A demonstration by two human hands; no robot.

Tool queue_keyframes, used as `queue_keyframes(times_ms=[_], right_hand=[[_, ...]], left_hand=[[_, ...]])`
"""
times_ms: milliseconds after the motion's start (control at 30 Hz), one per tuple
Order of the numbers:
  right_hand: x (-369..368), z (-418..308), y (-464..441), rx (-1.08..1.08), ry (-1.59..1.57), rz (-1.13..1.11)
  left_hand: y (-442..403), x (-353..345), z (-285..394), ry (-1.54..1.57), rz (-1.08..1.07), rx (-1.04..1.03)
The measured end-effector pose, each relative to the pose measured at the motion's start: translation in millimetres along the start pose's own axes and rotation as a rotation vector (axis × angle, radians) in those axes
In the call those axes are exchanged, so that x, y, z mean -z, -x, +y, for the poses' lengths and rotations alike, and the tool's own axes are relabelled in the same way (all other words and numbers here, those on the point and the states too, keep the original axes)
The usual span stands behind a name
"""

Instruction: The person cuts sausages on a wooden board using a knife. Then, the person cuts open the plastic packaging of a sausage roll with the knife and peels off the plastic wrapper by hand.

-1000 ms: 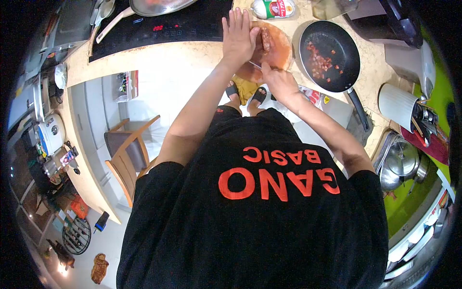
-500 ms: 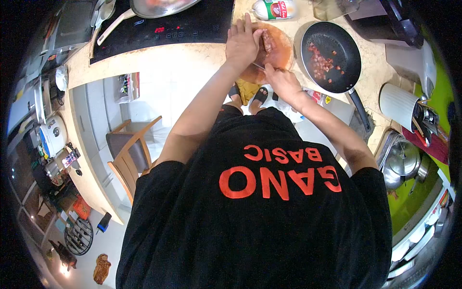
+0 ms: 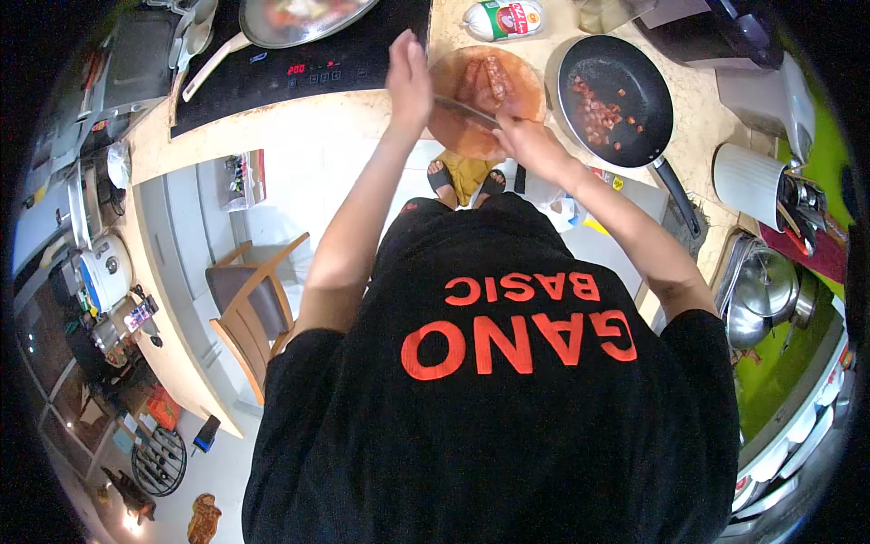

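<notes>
My right hand [image 3: 533,145] grips a knife [image 3: 468,111], its blade lying across the lower part of a round wooden cutting board [image 3: 467,140]. Strips of reddish meat [image 3: 489,77] rest on the upper half of the board, above the blade. Off the board's left edge is my left hand [image 3: 410,86], slightly blurred, its fingers stretched out and holding nothing. To the right of the board stands a black frying pan [image 3: 634,86] with small diced pieces of meat [image 3: 598,113] in it.
A black cooktop [image 3: 362,59] lies to the left, with a pan of food [image 3: 299,36] on it. Behind the board is a white-and-green package [image 3: 503,20]. The frying pan's handle [image 3: 678,195] points toward me. A wooden chair [image 3: 258,295] stands below the counter on the left.
My left hand has lifted away from the meat and moved left off the board. The knife in my right hand now shows more of its blade, and the view has shifted slightly.
</notes>
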State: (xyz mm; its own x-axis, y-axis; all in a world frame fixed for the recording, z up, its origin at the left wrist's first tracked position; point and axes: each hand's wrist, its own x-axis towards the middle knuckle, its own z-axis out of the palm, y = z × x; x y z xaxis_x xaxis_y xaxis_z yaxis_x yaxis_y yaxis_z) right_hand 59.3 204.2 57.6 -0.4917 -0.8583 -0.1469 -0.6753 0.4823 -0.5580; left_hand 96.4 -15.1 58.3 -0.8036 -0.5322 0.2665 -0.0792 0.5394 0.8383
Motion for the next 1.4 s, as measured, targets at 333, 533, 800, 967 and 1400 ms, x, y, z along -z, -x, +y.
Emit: queue_keyframes(times_ms=[333,533,800,967,1400], right_hand=[[5,-17,2,-0.118,0.048,-0.049],[-7,-23,-10,-0.028,0.092,0.026],[5,-9,51,-0.126,0.179,-0.02],[27,7,97,-0.141,0.282,-0.083],[2,-5,117,-0.449,-0.034,0.257]], left_hand=[[86,5,6,-0.255,-0.474,-0.633],[94,-7,5,-0.153,-0.329,-0.478],[94,-3,7,-0.272,-0.345,-0.461],[93,-2,8,-0.263,-0.336,-0.508],[-25,-24,6,-0.341,-0.522,-0.242]])
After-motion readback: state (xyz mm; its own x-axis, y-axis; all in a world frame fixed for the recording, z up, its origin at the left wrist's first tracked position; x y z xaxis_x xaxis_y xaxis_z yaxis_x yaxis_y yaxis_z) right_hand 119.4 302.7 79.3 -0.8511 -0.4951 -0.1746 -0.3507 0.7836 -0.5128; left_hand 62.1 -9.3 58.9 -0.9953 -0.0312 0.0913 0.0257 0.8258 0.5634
